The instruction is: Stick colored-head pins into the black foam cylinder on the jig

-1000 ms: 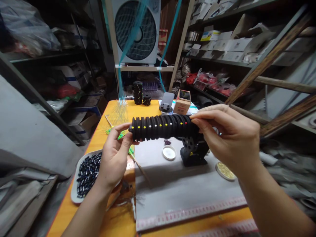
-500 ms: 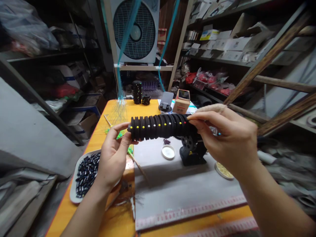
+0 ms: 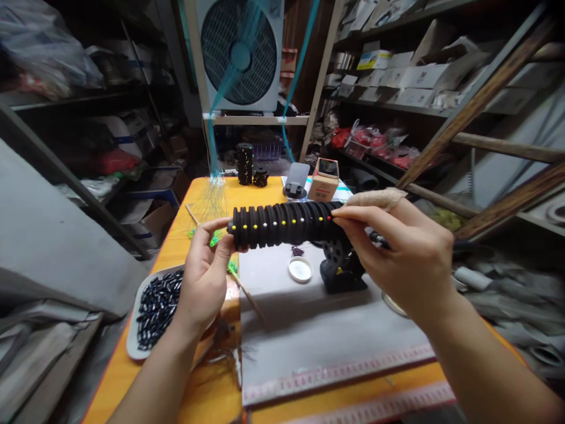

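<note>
A black ribbed roller point(image 3: 282, 232) lies level above the table, a row of yellow, white and red dots along its rings. My left hand point(image 3: 205, 274) grips its left end between thumb and fingers. At the right part, the thumb and forefinger of my right hand point(image 3: 397, 247) pinch together beside the red dot point(image 3: 329, 218); anything between the fingertips is too small to make out. A pale wrap point(image 3: 377, 199) covers one finger of that hand. Beneath the roller's right side stands a black stand point(image 3: 342, 274), partly hidden by the hand.
A white tray point(image 3: 132, 330) of shiny black pieces point(image 3: 159, 306) sits at the left. On the grey board point(image 3: 309, 330) are a small white dish point(image 3: 301, 269) and a stick point(image 3: 249, 294). Farther back stand a phone holder point(image 3: 296, 179), a cardboard box point(image 3: 323, 181) and black ring stacks point(image 3: 245, 165).
My right hand has shifted slightly left along the roller, its fingertips now touching close to the red dot. My left hand keeps its hold on the end.
</note>
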`<state>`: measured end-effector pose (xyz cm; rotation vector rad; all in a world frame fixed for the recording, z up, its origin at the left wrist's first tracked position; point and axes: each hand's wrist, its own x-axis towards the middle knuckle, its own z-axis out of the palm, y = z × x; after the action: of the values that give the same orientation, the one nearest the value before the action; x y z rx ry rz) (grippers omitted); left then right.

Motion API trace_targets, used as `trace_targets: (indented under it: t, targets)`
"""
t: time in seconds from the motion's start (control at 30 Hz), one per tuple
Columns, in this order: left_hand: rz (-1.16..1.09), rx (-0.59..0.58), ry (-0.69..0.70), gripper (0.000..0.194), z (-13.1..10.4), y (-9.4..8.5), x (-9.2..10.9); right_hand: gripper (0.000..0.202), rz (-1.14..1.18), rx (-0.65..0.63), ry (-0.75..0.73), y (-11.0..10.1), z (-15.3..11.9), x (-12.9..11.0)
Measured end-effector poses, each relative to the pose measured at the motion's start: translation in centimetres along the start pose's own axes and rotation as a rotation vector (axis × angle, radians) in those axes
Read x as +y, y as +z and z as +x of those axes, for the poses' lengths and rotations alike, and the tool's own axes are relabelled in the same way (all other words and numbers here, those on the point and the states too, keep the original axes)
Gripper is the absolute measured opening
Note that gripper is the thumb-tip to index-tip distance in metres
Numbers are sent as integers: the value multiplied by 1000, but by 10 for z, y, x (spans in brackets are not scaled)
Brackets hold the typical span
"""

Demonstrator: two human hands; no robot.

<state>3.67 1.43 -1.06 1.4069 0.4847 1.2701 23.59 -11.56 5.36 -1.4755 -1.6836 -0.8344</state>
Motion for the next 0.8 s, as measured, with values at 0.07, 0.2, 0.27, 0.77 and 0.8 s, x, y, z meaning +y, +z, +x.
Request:
trace_targets:
  t: [0.07, 0.2, 0.27, 0.77, 0.8]
  targets:
    - [7, 8, -15, 20, 0, 1, 1, 23, 8, -10, 28, -7, -5, -2]
    - [24, 1, -13, 20, -1, 1, 4, 15, 30, -115, 136, -27, -40, 1]
    - [23, -2, -10, 19, -1, 1, 5, 5, -1, -270, 182, -31, -71, 9]
    - [45, -2, 12, 19, 1, 0, 3, 18, -170, -488, 335, -13, -165, 52]
    - [47, -2, 12, 20, 1, 0, 3, 18, -177, -479, 336, -16, -165, 53]
